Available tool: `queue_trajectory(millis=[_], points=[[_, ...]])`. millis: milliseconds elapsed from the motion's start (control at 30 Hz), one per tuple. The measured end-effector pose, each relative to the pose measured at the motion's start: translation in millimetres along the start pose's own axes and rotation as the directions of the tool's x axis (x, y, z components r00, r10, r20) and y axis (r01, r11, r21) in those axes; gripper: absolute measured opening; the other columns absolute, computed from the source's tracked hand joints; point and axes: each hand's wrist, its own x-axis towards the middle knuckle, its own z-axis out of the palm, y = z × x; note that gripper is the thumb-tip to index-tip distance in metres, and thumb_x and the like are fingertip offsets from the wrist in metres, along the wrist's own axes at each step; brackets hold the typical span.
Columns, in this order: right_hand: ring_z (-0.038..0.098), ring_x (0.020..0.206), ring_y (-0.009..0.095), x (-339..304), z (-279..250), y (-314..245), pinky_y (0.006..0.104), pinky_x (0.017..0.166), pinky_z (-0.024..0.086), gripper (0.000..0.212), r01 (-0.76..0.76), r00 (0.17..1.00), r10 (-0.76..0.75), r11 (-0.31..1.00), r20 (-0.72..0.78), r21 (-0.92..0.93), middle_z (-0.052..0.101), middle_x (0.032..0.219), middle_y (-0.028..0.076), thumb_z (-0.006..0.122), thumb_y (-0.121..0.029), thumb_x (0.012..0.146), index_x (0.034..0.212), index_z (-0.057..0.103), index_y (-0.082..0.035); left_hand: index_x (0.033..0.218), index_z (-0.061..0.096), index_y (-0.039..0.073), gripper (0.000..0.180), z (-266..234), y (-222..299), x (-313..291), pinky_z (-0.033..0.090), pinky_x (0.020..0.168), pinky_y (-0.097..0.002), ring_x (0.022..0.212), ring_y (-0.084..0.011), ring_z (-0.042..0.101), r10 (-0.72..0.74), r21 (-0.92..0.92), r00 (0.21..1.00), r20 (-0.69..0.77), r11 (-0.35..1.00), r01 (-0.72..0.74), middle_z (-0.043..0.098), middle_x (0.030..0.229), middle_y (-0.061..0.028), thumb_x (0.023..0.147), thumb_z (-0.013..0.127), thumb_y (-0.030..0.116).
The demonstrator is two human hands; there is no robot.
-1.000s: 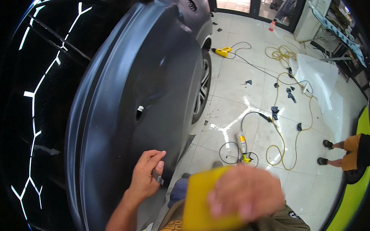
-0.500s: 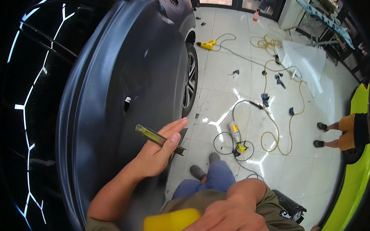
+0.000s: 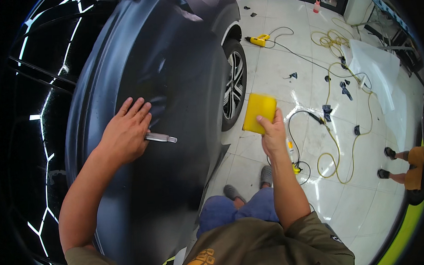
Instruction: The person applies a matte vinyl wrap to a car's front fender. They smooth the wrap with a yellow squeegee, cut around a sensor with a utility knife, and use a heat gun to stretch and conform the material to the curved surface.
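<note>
My left hand lies on the dark matte film over the car's side panel, fingers stretched along it. A slim, utility-knife-like tool with a clear grey end sticks out from under that hand, held against the palm; the rest is hidden. In my right hand is a flat yellow squeegee, slightly blurred, raised in the air right of the car. My right thumb presses on its face. Faint creases show in the film just beyond my left fingertips.
Past the panel is the car's wheel. A yellow heat gun, a coiled yellow hose, dark scraps and a white sheet lie on the tiles. Someone's legs stand at the right near a lime-green car.
My left hand has come down flat onto the panel, with the slim tool still in it. My right hand has swung out from my chest with the squeegee. The view has shifted left.
</note>
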Motion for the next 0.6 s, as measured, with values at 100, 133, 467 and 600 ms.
queue_trajectory(millis=[100,133,467,600], points=[[0.066,0.106,0.018,-1,27,51,0.0354,0.095,0.053,0.033,-0.058,0.976,0.101,0.974,0.191,-0.22,0.068,0.113,0.007,0.069,-0.008,0.097,0.126,0.056,-0.003,0.135,0.062,-0.003,0.048,-3,-5,1,0.016,0.129,-0.048,0.152,-0.0314,0.036,0.008,-0.057,0.997,0.077,0.998,-0.004,0.05,0.154,-0.0183,0.096,0.059,0.025],[0.067,0.104,0.018,-8,40,69,0.0349,0.093,0.053,0.03,-0.045,0.943,0.14,0.953,0.303,-0.3,0.069,0.111,0.007,0.069,-0.009,0.097,0.125,0.058,-0.003,0.136,0.062,-0.003,0.05,-2,-7,3,0.016,0.129,-0.0476,0.152,-0.0305,0.035,0.02,-0.049,0.996,0.087,0.999,-0.015,0.05,0.155,-0.0181,0.095,0.06,0.026],[0.067,0.092,0.043,73,143,68,0.0448,0.081,0.052,0.028,0.422,0.865,-0.191,0.776,0.463,-0.468,0.066,0.097,0.025,0.071,-0.018,0.093,0.105,0.055,0.001,0.136,0.062,-0.002,0.056,-1,-17,4,0.016,0.13,-0.0469,0.152,-0.0298,0.035,0.083,-0.126,0.993,0.083,0.989,-0.073,0.05,0.155,-0.0176,0.087,0.067,0.024],[0.068,0.093,0.041,89,136,50,0.0441,0.084,0.052,0.03,0.258,0.954,-0.13,0.815,0.27,-0.519,0.068,0.099,0.024,0.071,-0.021,0.094,0.106,0.056,0.002,0.134,0.062,-0.002,0.056,-2,-17,5,0.017,0.129,-0.0474,0.152,-0.0294,0.037,0.082,-0.145,0.994,0.07,0.987,-0.071,0.052,0.153,-0.0177,0.085,0.068,0.022]])
